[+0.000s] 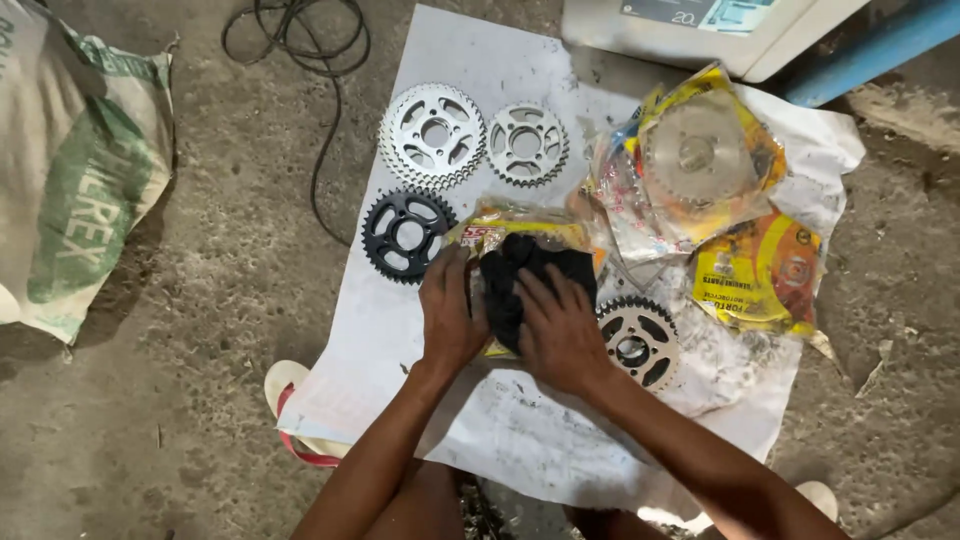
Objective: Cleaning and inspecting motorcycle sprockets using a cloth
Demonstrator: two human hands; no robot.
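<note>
Both forearms are rising from the bottom edge of the head view, and I am watching them meet over a white paper sheet (520, 420) spread on the concrete floor. Left hand (450, 315) is lying flat with fingers extended, pressing down the edge of a yellow plastic packet (520, 225). Right hand (560, 325) is resting, fingers spread, on the dark sprocket (520, 265) that is sitting partly inside that packet, at the centre of the sheet. As I judge it, the step is going best if the left hand is pinning the wrapper firmly while the right is gripping the toothed rim evenly, so that the teeth are not snagging the film. That sprocket is looking matt black, mostly hidden under the fingers. Around it are lying a black sprocket (405, 235), a large silver sprocket (432, 135), a smaller silver sprocket (527, 145), a two-tone sprocket (638, 342) touching the right hand, and wrapped sprockets (700, 160). Off the sheet, a woven sack (80, 170) and a black cable (300, 40) are lying.
</note>
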